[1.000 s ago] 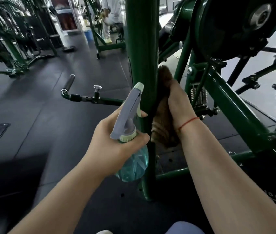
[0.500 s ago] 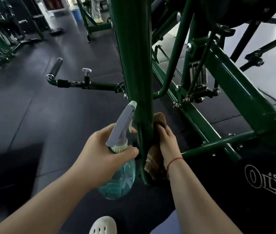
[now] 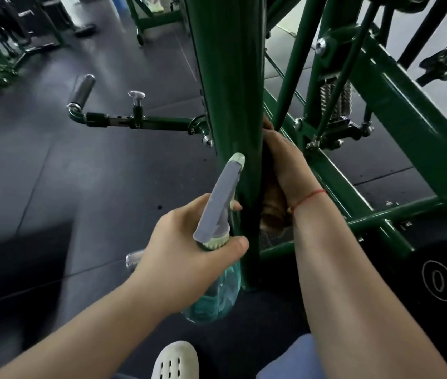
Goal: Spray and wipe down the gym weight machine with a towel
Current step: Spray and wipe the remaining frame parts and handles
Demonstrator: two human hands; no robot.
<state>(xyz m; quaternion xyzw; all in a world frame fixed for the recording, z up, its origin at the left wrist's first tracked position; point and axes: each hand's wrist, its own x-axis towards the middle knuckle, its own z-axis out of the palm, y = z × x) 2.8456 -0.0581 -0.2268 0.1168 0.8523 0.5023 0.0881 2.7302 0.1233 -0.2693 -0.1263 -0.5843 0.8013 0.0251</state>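
A: Where was the towel (image 3: 271, 212)?
B: Bunched under the right hand (image 3: 285, 162), gripped against the green upright post (image 3: 227, 77), low down, presumably for rubbing.
A: And the left hand (image 3: 189, 247)?
B: Curled round the spray bottle (image 3: 216, 291) neck, nozzle facing that post, likely ready to spray.

We hold a translucent teal plastic spray bottle (image 3: 211, 296) with a grey trigger head and a pale green collar upright in our left hand (image 3: 189, 247). Its nozzle is just beside the weight machine's glossy dark green steel upright post (image 3: 227, 105). Our right hand (image 3: 285, 160) holds a bunched fuzzy brown cloth towel (image 3: 271, 209) against the post's right face.
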